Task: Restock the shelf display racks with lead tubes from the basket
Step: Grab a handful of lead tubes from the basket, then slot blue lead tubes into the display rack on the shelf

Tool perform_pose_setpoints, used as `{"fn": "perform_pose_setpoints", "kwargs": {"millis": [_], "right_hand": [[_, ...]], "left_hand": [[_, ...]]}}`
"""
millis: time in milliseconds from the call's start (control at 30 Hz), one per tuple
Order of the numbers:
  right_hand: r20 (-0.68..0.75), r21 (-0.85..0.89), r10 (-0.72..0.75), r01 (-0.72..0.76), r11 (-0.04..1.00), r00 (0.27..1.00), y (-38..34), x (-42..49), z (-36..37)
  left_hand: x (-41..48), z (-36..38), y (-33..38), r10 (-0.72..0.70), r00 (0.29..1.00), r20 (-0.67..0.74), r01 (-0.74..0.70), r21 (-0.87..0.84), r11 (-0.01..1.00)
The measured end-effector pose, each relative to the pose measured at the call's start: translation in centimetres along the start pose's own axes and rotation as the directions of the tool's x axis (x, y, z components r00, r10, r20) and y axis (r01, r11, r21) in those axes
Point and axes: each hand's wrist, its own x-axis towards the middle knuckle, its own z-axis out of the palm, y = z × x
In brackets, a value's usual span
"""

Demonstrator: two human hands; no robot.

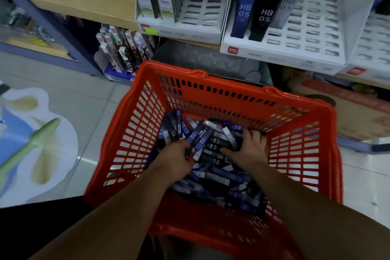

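Fingers of the left hand [176, 155] curl round a bundle of lead tubes [217, 145]. The right hand [250, 148] clutches more, near the red basket's [221, 96] far wall. Slim blue, black and white tubes marked HB cover its floor, below partly filled display racks [306, 34].

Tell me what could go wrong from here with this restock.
1. The left hand grips a loose bunch of lead tubes; some may slip out on lifting.
2. Tubes by the right hand read HB 0.7, while the display rack shows HB 0.5, so sizes could get mixed.
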Motion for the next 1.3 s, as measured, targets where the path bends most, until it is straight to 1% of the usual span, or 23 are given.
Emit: {"fn": "perform_pose_setpoints", "kwargs": {"millis": [67,133,233,333,433,533,567,600,667,733,800,833,933,1000,1067,1133,1200,1267,1300], "right_hand": [[-0.016,-0.043,0.044,-0.044,0.998,0.999,-0.8,0.3,0.4],[-0.032,-0.054,0.052,-0.054,0.997,0.998,-1.2,0.8,0.4],[0.018,-0.015,0.012,-0.011,1.000,1.000,-1.5,1.2,0.0],[0.074,-0.030,0.001,0.001,1.000,0.997,-1.9,1.5,-0.2],[0.163,-0.063,0.036,-0.025,0.998,0.986,-1.9,1.8,-0.1],[0.182,-0.127,0.051,-0.028,0.991,0.982,-2.0,1.8,-0.1],[0.179,-0.121,0.057,-0.035,0.992,0.982,-1.9,1.6,-0.2],[0.173,-0.090,0.061,-0.046,0.995,0.983,-1.8,1.4,-0.2],[0.157,0.038,0.068,-0.075,0.996,0.985,-1.3,0.9,-0.3],[0.160,0.268,0.070,-0.112,0.957,0.985,-1.0,0.2,-0.6],[0.185,0.490,0.061,-0.145,0.859,0.981,-1.2,-1.0,-1.5],[0.189,0.573,0.067,-0.166,0.803,0.980,-1.4,-1.5,-1.8],[0.197,0.741,0.122,-0.229,0.631,0.973,-1.5,-3.0,-3.0],[0.243,0.794,0.121,-0.270,0.545,0.962,-1.3,-3.9,-3.6],[0.288,0.797,0.112,-0.303,0.522,0.951,-0.7,-4.6,-3.8],[0.304,0.771,0.109,-0.312,0.555,0.946,-0.2,-5.4,-3.9],[0.325,0.745,0.104,-0.322,0.584,0.940,0.1,-6.0,-3.9],[0.343,0.751,0.085,-0.328,0.573,0.935,0.1,-6.7,-4.0],[0.348,0.758,0.077,-0.329,0.563,0.934,0.1,-6.8,-4.0]], "left_hand": [[-0.3,0.0,-0.4,-0.010,1.000,-0.012,0.010,-0.031,0.999],[-0.8,0.0,-1.2,-0.029,0.999,-0.021,0.029,-0.024,0.999],[-1.3,-0.3,-2.2,-0.051,0.999,-0.016,0.051,-0.013,0.999],[-1.1,-0.4,-2.2,-0.062,0.998,-0.024,0.061,-0.028,0.998],[-0.8,-0.1,-1.5,-0.069,0.998,-0.003,0.069,-0.043,0.997],[-0.5,0.2,-1.0,-0.046,0.999,0.013,0.046,-0.037,0.998],[-0.3,0.3,-0.9,-0.038,0.999,0.011,0.038,-0.017,0.999],[0.1,0.4,-0.8,-0.032,0.999,0.001,0.032,0.001,0.999],[1.1,0.5,-0.8,-0.017,0.998,-0.056,0.020,0.044,0.999],[2.3,0.5,-0.9,0.001,0.987,-0.161,0.021,0.134,0.991],[3.7,0.6,-1.0,0.041,0.969,-0.244,0.018,0.233,0.972],[4.4,0.6,-0.9,0.066,0.964,-0.259,0.009,0.279,0.960],[6.1,1.2,-0.2,0.180,0.960,-0.215,-0.077,0.414,0.907],[6.9,2.0,0.6,0.197,0.966,-0.165,-0.103,0.455,0.885],[7.6,2.5,1.5,0.150,0.979,-0.141,-0.067,0.471,0.880],[8.1,2.7,2.1,0.113,0.987,-0.115,-0.041,0.495,0.868],[8.4,2.7,2.4,0.077,0.993,-0.094,-0.023,0.478,0.878],[8.0,3.1,2.6,0.037,0.996,-0.081,0.004,0.452,0.892],[7.8,3.3,2.6,0.023,0.997,-0.070,0.013,0.471,0.882]]}}
